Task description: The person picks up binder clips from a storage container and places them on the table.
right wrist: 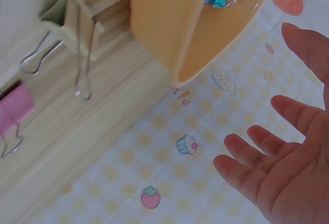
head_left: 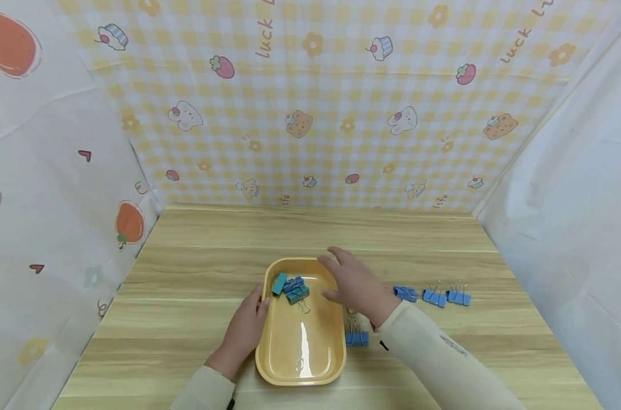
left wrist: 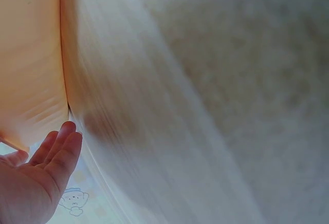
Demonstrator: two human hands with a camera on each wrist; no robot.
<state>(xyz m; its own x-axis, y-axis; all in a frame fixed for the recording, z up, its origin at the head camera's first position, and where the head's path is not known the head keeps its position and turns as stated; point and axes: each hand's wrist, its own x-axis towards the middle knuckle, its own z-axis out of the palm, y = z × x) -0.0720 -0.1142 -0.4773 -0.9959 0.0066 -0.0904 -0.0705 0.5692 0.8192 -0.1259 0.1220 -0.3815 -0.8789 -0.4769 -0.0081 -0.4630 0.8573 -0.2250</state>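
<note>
A yellow plastic tray [head_left: 282, 341] stands on the table with several teal and blue binder clips [head_left: 297, 294] near its far left corner. At its left side, my left hand [head_left: 244, 330] holds the wall, thumb at the rim and fingers along the outside. My right hand [head_left: 359, 285] hovers over the tray's right rim, fingers spread, holding nothing. In the right wrist view its fingers [right wrist: 247, 175] are apart from the tray. Right of the tray lies a blue binder clip [head_left: 357, 339]; a pale yellow binder clip [right wrist: 77, 29] and a pink one [right wrist: 15, 108] are partly hidden in the head view.
Further right, several blue binder clips [head_left: 434, 298] lie in a row on the wood-grain table [head_left: 197, 256]. A checked, printed cloth [head_left: 310, 159] hangs behind the table. White cloths [head_left: 572, 188] close off both sides.
</note>
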